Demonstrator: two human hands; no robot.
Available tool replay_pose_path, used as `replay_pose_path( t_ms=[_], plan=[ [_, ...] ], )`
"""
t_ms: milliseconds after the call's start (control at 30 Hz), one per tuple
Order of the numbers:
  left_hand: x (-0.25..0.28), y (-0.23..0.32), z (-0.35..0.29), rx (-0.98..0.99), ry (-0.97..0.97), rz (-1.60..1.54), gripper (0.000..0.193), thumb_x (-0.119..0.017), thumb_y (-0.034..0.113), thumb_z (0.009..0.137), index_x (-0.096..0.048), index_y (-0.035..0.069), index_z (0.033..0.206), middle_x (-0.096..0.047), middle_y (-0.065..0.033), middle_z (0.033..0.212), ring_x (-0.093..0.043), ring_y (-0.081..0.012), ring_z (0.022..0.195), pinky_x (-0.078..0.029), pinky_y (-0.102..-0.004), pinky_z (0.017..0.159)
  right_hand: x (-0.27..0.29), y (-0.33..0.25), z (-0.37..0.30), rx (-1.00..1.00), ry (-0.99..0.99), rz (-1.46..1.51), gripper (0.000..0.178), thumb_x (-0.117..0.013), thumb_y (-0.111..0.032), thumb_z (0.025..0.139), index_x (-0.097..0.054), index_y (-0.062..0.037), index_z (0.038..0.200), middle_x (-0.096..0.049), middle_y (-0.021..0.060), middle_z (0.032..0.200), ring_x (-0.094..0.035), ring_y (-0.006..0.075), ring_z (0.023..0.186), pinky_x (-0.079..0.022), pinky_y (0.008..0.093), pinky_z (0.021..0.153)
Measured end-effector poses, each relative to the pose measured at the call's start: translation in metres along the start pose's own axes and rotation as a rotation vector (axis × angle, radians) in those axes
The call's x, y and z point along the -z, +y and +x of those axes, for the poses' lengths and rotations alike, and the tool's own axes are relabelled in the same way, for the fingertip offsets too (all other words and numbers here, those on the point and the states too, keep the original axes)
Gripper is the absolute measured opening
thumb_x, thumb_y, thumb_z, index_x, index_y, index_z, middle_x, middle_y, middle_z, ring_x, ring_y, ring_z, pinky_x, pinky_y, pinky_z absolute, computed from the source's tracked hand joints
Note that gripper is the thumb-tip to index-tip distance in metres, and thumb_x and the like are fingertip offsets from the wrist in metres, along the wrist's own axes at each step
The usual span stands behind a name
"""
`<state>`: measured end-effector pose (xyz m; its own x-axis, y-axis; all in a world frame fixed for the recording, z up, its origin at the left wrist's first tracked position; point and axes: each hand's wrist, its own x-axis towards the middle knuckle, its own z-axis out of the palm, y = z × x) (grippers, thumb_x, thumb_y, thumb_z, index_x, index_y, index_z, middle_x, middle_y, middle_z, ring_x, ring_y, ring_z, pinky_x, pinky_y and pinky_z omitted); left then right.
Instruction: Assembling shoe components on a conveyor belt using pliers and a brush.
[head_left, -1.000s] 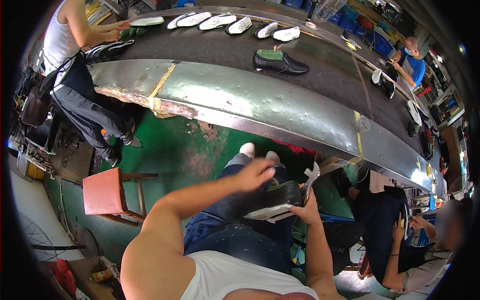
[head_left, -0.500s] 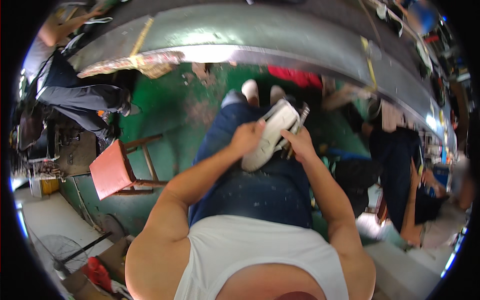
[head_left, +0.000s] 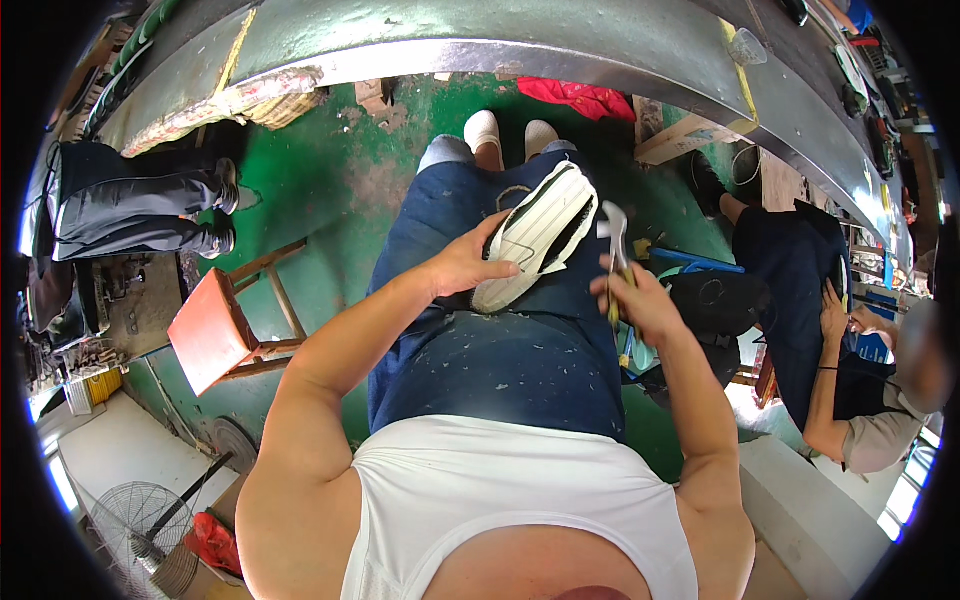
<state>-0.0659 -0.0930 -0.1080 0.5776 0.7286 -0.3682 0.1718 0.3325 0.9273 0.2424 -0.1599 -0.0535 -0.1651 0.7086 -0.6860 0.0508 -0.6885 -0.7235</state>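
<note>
Over my lap lies a white shoe [head_left: 545, 225], sole side up, with a dark lining showing along its edges. A thin bent wire or cord shows on the sole near its middle. My left hand [head_left: 470, 262] grips the shoe from the left, thumb laid over the sole and fingers hidden beneath. Just to the right, apart from the shoe, my right hand [head_left: 640, 302] is closed round the yellowish handles of metal pincers [head_left: 615, 228]. Their silver head points away from me. Dark blue cloth [head_left: 480, 370] with pale specks covers my lap.
A long dark workbench [head_left: 420, 62] curves across the far side. At left stands a stool [head_left: 212, 332] with a red seat. A black bag [head_left: 715, 302] lies close at my right, near a seated person [head_left: 800, 270]. A fan [head_left: 145, 535] stands lower left.
My right hand, with the pincers, has moved off the shoe to the right. My left hand still holds the shoe, now gripping across its middle. The whole view has shifted a little.
</note>
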Motion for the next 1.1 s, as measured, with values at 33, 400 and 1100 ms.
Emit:
replay_pose_path(
  t_ms=[33, 400, 1100],
  plan=[
    [-0.003, -0.004, -0.002, 0.029, -0.001, -0.071, 0.089, -0.079, 0.022, 0.085, -0.028, -0.001, 0.154, -0.049, -0.0170, 0.144, -0.047, -0.0221, 0.133, -0.036, -0.0341, 0.113, -0.001, 0.000, -0.008, -0.135, -0.019, -0.086, 0.047, -0.062, -0.019, 0.097, -0.047, -0.0049, 0.139, -0.069, 0.0114, 0.101, -0.067, 0.0241, 0.078, -0.052, 0.0361, 0.070],
    [-0.010, 0.007, 0.003, 0.069, -0.018, 0.027, 0.099, -0.081, 0.009, 0.082, -0.019, 0.002, 0.158, -0.047, -0.0162, 0.147, -0.045, -0.0226, 0.136, -0.035, -0.0342, 0.115, -0.048, -0.054, 0.003, 0.593, -0.005, -1.454, 0.043, -0.066, -0.008, 0.086, -0.054, 0.0047, 0.126, -0.062, 0.0253, 0.112, -0.062, 0.0423, 0.104, -0.052, 0.0484, 0.085],
    [-0.002, 0.010, 0.008, 0.248, -0.188, -0.774, 0.091, -0.034, 0.070, 0.099, -0.017, 0.004, 0.159, -0.032, -0.0113, 0.161, -0.033, -0.0238, 0.147, -0.026, -0.0403, 0.120, -0.064, -0.123, 0.026, 0.029, -0.458, -1.372, 0.033, -0.060, -0.025, 0.096, -0.062, 0.0077, 0.098, -0.067, 0.0297, 0.093, -0.066, 0.0443, 0.092, -0.051, 0.0499, 0.082]
  ],
)
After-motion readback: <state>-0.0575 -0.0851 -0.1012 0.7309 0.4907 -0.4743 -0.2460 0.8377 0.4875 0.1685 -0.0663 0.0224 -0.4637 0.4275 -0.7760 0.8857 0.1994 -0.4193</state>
